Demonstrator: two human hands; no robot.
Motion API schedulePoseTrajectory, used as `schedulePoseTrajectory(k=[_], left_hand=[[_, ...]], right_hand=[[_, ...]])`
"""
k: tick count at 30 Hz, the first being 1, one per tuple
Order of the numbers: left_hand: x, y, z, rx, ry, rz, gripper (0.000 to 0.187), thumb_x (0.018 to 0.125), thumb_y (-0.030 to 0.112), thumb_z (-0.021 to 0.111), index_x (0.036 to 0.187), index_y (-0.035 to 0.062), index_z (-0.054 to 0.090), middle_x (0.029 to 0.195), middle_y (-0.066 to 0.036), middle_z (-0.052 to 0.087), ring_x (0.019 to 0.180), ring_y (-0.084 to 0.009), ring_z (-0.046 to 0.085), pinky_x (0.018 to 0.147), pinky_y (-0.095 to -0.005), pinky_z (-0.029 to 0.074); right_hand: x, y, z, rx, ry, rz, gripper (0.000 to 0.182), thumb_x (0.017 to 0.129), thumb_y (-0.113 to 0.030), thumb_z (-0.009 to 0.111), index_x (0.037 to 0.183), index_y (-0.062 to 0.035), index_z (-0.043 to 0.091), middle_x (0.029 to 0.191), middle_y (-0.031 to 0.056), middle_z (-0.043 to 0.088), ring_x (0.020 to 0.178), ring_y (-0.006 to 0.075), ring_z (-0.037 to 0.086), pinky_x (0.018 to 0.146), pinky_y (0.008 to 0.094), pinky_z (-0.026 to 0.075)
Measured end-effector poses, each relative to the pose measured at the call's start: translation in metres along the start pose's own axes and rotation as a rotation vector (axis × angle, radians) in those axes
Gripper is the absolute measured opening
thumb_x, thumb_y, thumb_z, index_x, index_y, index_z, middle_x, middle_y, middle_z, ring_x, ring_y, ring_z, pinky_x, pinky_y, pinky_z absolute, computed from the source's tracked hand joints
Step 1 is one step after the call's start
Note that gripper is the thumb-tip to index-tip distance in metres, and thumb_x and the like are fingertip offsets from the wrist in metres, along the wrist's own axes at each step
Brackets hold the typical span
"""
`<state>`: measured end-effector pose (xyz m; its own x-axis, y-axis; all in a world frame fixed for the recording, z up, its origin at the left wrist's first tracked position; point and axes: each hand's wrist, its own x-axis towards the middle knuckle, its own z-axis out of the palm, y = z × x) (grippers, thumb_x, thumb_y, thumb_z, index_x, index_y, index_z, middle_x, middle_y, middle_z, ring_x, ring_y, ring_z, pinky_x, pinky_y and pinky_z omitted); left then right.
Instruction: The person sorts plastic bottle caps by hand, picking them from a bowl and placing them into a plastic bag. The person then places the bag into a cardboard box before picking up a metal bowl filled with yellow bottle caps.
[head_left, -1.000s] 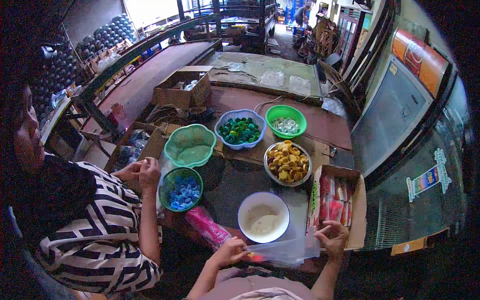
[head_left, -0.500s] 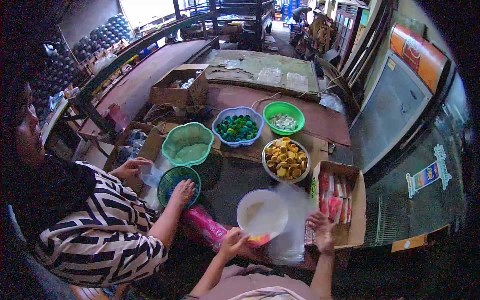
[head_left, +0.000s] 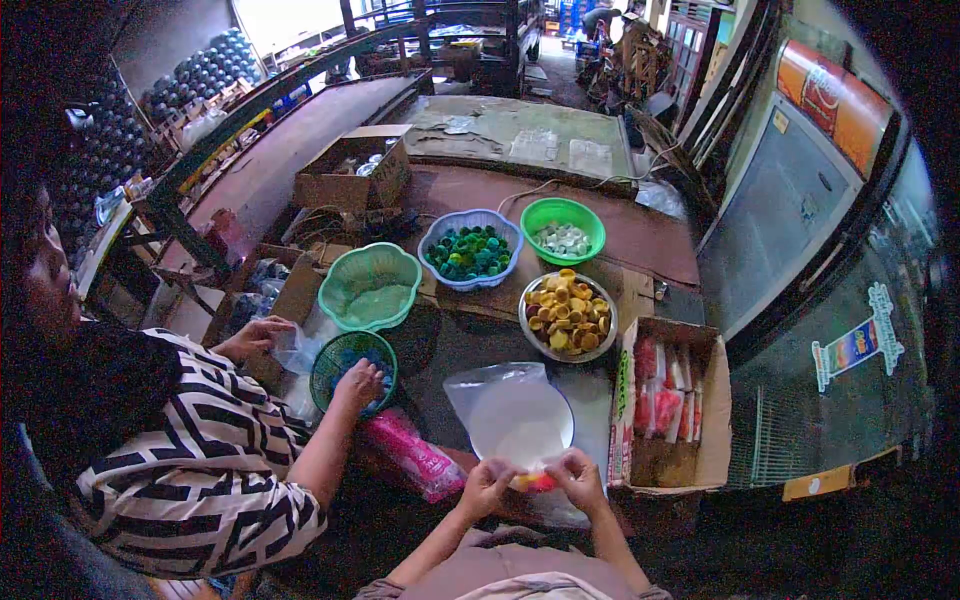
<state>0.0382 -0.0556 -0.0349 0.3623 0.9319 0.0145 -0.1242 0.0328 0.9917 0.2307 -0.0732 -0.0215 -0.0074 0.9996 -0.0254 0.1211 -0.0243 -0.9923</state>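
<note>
My left hand (head_left: 488, 487) and my right hand (head_left: 580, 482) are close together at the near rim of a white bowl (head_left: 522, 415), both with fingers pinched. Between them is a clear plastic bag (head_left: 478, 392), which stretches away over the bowl and sticks out past its left side. Small red and yellow pieces (head_left: 535, 482) show between my fingertips; their exact kind is too small to make out. Left of my left hand lies a pink printed plastic pack (head_left: 415, 455). More clear plastic (head_left: 590, 405) lies under and right of the bowl.
A person (head_left: 200, 430) on the left reaches into a green mesh basket (head_left: 326, 385). Beyond stand a pale green basin (head_left: 370, 262), a lilac basin (head_left: 430, 265) of green caps, a green bowl (head_left: 562, 205) and a bowl of yellow caps (head_left: 568, 318). A carton (head_left: 712, 400) holds red packets.
My right hand has moved left from beside the carton to meet my left hand. The clear bag, blurred at the right before, now stretches over the white bowl.
</note>
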Motion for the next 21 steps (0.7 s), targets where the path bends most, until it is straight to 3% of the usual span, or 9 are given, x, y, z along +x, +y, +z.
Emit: schedulePoseTrajectory(k=[4,7,13,16,19,21], left_hand=[[0.001,0.005,0.005,-0.177,0.124,-0.044,0.011,0.084,0.011,0.053,0.090,0.0023,0.050,0.079,-0.006,0.059,0.074,-0.0127,0.056,0.069,-0.0258,0.045],[0.001,0.004,0.006,-0.228,0.147,-0.018,0.012,0.084,0.011,0.053,0.091,0.0018,0.049,0.081,-0.008,0.060,0.074,-0.0127,0.056,0.069,-0.0263,0.046],[0.009,0.006,0.001,-0.186,0.143,-0.034,0.011,0.085,0.008,0.051,0.092,-0.0001,0.051,0.083,-0.008,0.060,0.078,-0.0135,0.057,0.071,-0.0268,0.046],[0.017,0.019,0.002,-0.192,0.145,-0.055,0.010,0.085,0.007,0.049,0.091,-0.0008,0.052,0.084,-0.007,0.059,0.078,-0.0139,0.057,0.072,-0.0268,0.045],[0.025,0.018,-0.004,-0.244,0.127,-0.048,0.009,0.085,0.006,0.050,0.090,-0.0001,0.053,0.084,-0.006,0.059,0.081,-0.0126,0.056,0.075,-0.0260,0.045],[0.029,0.020,-0.010,-0.173,0.110,-0.045,0.008,0.084,0.006,0.050,0.089,0.0005,0.053,0.085,-0.005,0.059,0.081,-0.0118,0.056,0.076,-0.0251,0.044]], right_hand=[[0.003,-0.008,0.003,0.120,0.001,-0.006,0.011,0.077,-0.006,0.061,0.084,-0.0015,0.053,0.085,0.0058,0.059,0.079,0.0135,0.057,0.073,0.0267,0.046],[0.003,-0.025,0.005,0.127,0.004,0.172,0.014,0.075,-0.005,0.063,0.085,-0.0014,0.053,0.083,0.0055,0.060,0.078,0.0134,0.057,0.071,0.0258,0.046],[0.006,-0.016,0.000,-0.180,0.067,0.043,0.020,0.071,-0.005,0.066,0.088,-0.0031,0.055,0.072,0.0044,0.060,0.070,0.0101,0.056,0.065,0.0231,0.045],[0.010,-0.018,-0.001,-0.025,0.057,0.117,0.013,0.077,-0.009,0.061,0.088,-0.0025,0.056,0.075,0.0045,0.061,0.067,0.0090,0.054,0.064,0.0227,0.044],[0.020,-0.033,0.000,0.083,0.050,0.367,0.012,0.083,-0.012,0.053,0.087,-0.0005,0.057,0.080,0.0051,0.061,0.071,0.0097,0.055,0.068,0.0234,0.044],[0.025,-0.026,0.002,0.095,0.117,0.135,0.015,0.085,-0.012,0.049,0.090,0.0004,0.057,0.083,0.0059,0.061,0.075,0.0103,0.055,0.070,0.0238,0.043]])
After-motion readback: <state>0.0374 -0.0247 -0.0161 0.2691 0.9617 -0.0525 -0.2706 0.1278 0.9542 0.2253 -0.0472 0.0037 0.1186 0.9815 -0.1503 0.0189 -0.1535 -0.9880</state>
